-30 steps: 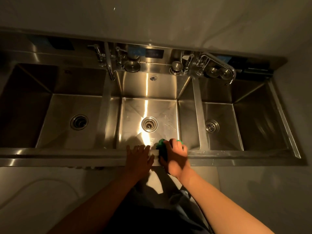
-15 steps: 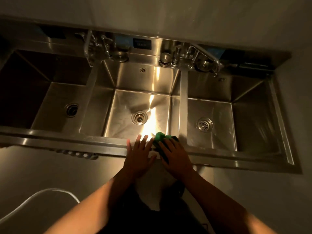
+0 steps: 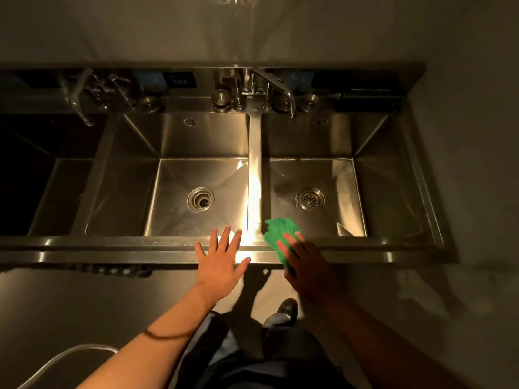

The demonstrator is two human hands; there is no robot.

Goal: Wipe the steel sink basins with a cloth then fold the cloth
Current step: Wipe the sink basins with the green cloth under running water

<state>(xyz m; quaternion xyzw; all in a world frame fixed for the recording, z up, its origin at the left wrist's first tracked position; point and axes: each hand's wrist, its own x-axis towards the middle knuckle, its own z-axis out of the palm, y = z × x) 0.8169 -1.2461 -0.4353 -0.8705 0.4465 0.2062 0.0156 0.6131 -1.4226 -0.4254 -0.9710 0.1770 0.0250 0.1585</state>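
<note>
The right hand (image 3: 304, 262) lies over the bunched green cloth (image 3: 280, 230) at the right basin's (image 3: 345, 192) front rim (image 3: 112, 245), gripping or merely pressing I cannot tell, while the left hand (image 3: 222, 256) rests flat and empty alongside, so wiping looks unfinished and folding not yet begun.

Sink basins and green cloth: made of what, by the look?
The sink basins look like stainless steel, brushed to semi-gloss: grey metal, bright glare streak on the divider, soft reflections on the walls. The green cloth looks like soft matte textile, maybe microfibre: it bunches into crumpled folds, no shine; weave too blurred to tell.
</note>
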